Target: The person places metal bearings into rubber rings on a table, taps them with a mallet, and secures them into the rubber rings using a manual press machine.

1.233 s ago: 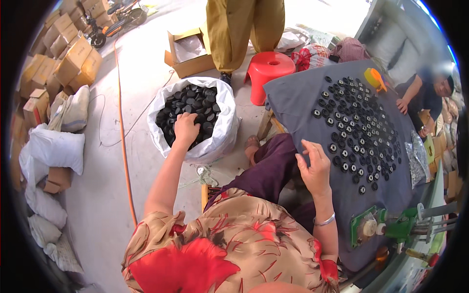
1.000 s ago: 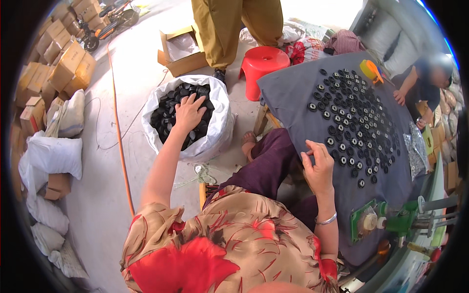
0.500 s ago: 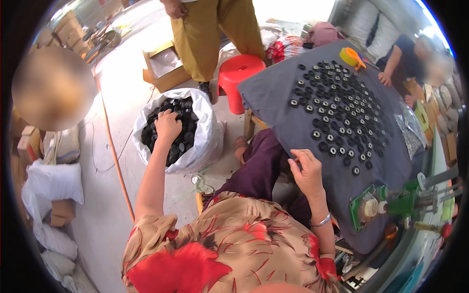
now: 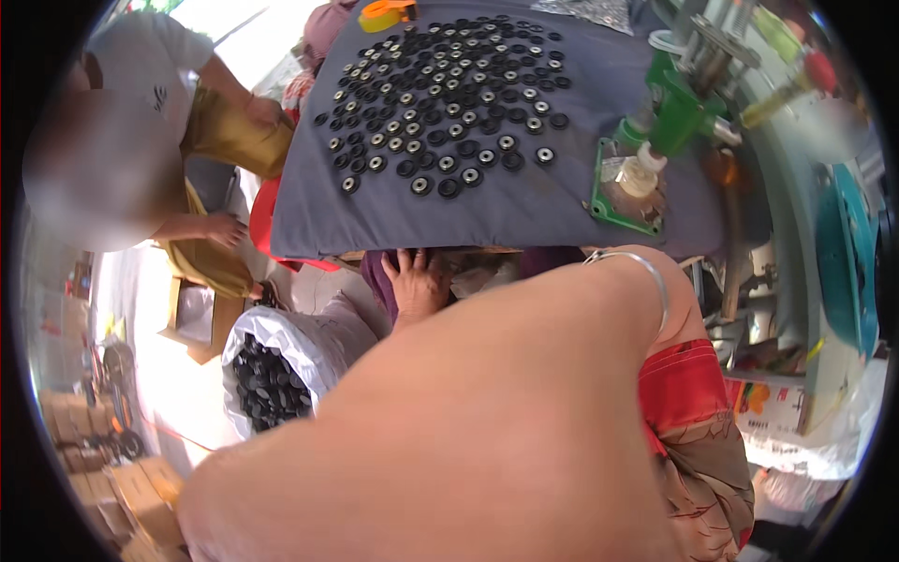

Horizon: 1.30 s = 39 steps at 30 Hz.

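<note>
My left hand [image 4: 419,284] lies on my purple-trousered leg just below the table's front edge, fingers stretched out and apart with nothing in them. Close to the camera, my right hand [image 4: 440,421] fills the lower middle as a large blur. A silver bracelet [image 4: 663,290] circles its wrist; its fingers are hidden. Past it, on the grey cloth-covered table [image 4: 309,211], many small black round parts [image 4: 448,164] lie spread out, a good number with silver metal centres. Left of my leg stands a white sack [image 4: 323,347] holding black round pieces [image 4: 267,379].
A green hand-lever press [image 4: 670,117] stands at the table's right side. A yellow tape roll [image 4: 379,16] lies at the far edge. Beside a red stool [image 4: 262,217], another person [image 4: 154,75] leans in at left. A cardboard box [image 4: 211,323] sits on the floor.
My left hand has left the black pieces in the sack and now rests on my leg. My right hand has come up close to the camera. The view has turned right; the other person has bent down.
</note>
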{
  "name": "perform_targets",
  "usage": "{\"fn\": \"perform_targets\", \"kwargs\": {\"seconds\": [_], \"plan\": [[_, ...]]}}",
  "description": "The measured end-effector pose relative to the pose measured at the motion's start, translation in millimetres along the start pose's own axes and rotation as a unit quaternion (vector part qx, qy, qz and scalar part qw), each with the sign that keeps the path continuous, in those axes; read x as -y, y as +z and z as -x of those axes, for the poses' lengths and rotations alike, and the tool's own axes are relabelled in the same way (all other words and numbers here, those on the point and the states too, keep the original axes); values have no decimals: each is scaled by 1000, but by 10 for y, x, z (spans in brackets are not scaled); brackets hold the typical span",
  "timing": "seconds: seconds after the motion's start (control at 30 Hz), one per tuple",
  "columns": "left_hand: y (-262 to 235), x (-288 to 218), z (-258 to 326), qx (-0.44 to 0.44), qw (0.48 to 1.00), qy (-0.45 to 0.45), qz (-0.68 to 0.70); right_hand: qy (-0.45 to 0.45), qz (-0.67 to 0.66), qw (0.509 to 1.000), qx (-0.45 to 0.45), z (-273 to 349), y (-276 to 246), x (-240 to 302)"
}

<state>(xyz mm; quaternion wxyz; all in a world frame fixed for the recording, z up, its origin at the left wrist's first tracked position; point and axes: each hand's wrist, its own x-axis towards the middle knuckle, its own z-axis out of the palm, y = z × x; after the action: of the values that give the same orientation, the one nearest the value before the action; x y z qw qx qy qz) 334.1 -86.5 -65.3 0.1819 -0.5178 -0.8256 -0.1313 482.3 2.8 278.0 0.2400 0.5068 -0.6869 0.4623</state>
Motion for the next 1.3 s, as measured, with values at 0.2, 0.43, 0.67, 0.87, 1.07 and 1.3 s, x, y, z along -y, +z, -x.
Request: {"fn": "perform_targets", "kwargs": {"seconds": [0.2, 0.43, 0.67, 0.87, 1.07, 1.3], "plan": [[-114, -185, -75, 25, 997, -9, 66, -45, 185, 958, -213, 356, 19, 7], [-35, -43, 64, 8, 996, -18, 87, -30, 212, 967, -141, 817, -349, -91], [44, -90, 105, -62, 994, 0, 88, -93, 284, 916, -267, 758, -486, 241], [5, 7, 76, -24, 995, -24, 93, -87, 300, 916, -252, 1766, -1010, 1041], [47, 102, -26, -9, 996, -20, 84, -109, 326, 917, -203, 2821, -1764, 1898], [28, 31, 116, -6, 998, 18, 55, -227, 504, 826, -107, 2753, -905, 1779]]}}
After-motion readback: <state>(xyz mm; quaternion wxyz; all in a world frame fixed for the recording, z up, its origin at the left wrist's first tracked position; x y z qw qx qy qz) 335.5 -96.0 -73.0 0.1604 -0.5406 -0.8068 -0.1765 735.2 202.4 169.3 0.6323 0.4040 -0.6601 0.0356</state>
